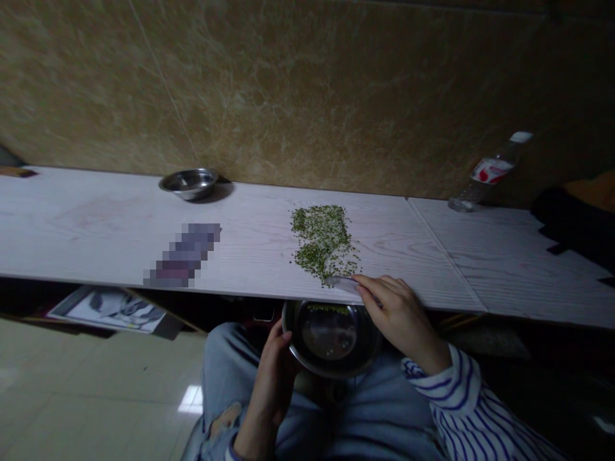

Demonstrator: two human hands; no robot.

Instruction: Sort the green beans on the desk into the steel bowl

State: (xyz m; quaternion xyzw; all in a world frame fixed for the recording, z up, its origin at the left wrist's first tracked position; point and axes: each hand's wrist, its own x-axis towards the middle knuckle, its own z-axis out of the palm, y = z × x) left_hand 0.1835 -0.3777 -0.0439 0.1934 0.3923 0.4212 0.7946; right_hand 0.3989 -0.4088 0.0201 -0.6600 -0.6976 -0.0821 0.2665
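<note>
Nearest, the left hand (pixel 277 358) is grasping the side of a round, deep stainless-steel bowl (pixel 331 371), holding it over the lap, just below the front edge of the bench (pixel 259 256). Whether rim and edge are touching cannot be told. Some green grains are lying inside, along its far side.

The right hand (pixel 398 314) is pinching a thin, flat, pale scraper (pixel 342 283) between thumb and fingers; its material is not showing clearly. Its end is meeting the near border of a loose, patchy spread of mung beans (pixel 319 240), small, rounded and seemingly hard, lying on the bench.

Assessment: such beans are probably rolling readily, so the work is calling for a low blade, short light strokes and a rim kept snug beneath the edge.

Beyond, the bench is showing whitened wood grain. A pixelated item (pixel 185 256) is lying to the left, unidentifiable. Farthest, a shallow, shiny metal dish (pixel 193 192) and a clear plastic bottle (pixel 494 169) are standing near a marbled, brown wall (pixel 312 96).
</note>
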